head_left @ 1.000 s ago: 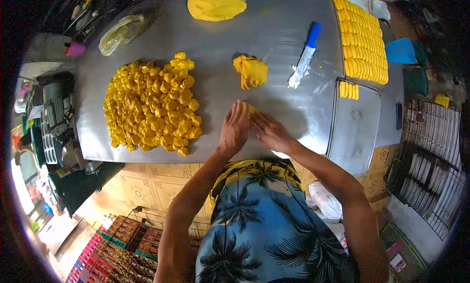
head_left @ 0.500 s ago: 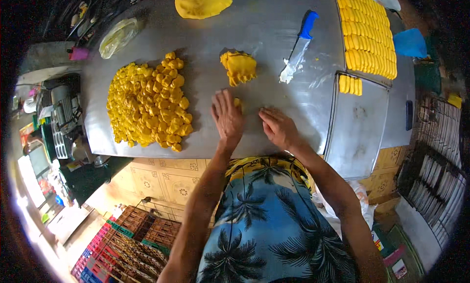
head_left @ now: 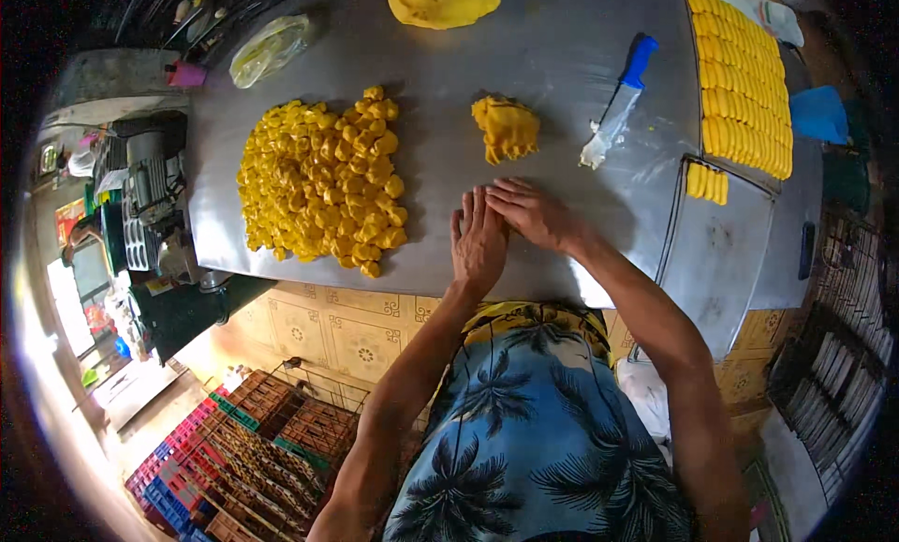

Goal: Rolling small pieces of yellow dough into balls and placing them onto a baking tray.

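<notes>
My left hand (head_left: pixel 479 237) lies palm down on the steel table (head_left: pixel 431 64), fingers extended. My right hand (head_left: pixel 538 216) meets it from the right, its flattened fingers reaching over the left hand's fingertips; whatever is under them is hidden. Just beyond sits a lump of yellow dough (head_left: pixel 506 130). Many small dough pieces (head_left: pixel 318 181) are heaped to the left. A blue-handled knife (head_left: pixel 618 102) smeared with white paste rests to the right. A larger dough mound (head_left: pixel 442 0) is at the back.
Right are a tray of yellow dough fingers (head_left: pixel 740 83), a second tray (head_left: pixel 719 270) with one short row, and a blue container (head_left: pixel 818 114). A plastic bag (head_left: pixel 268 52) is back left. Machinery (head_left: pixel 150 200) stands beside the table; stacked crates (head_left: pixel 215 458) are on the floor.
My hands were together a second ago, parted half a second ago with a small yellow piece visible between them, and are together again, covering that spot. The camera view has shifted.
</notes>
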A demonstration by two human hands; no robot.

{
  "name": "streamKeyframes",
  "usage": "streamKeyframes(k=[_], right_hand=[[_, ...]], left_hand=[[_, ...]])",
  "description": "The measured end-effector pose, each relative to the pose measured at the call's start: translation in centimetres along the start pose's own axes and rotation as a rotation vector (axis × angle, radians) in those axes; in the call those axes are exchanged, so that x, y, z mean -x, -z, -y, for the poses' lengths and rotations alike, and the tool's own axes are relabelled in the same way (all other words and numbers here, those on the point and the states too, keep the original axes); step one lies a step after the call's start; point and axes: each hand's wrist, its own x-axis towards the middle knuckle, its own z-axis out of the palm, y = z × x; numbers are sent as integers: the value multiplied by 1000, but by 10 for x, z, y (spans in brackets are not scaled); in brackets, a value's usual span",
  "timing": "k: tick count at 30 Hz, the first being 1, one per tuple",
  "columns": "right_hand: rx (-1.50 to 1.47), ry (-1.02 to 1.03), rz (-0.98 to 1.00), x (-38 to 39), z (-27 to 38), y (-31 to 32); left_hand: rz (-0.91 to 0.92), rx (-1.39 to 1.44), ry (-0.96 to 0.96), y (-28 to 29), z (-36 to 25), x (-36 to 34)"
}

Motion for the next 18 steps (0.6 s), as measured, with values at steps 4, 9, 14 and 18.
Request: streamKeyframes(k=[4,9,14,18], right_hand=[[150,111,45,23,-4,0],[186,-112,-17,41,27,-8],[-151,-749,-516,74,52,2],[95,-949,-873,149,-2,59]], left_hand=[[-95,114,123,41,63,-2],[-410,-422,-22,100,145,-35],[-94,257,143,97,124,-40],[-147,534,-322,62,78,-24]])
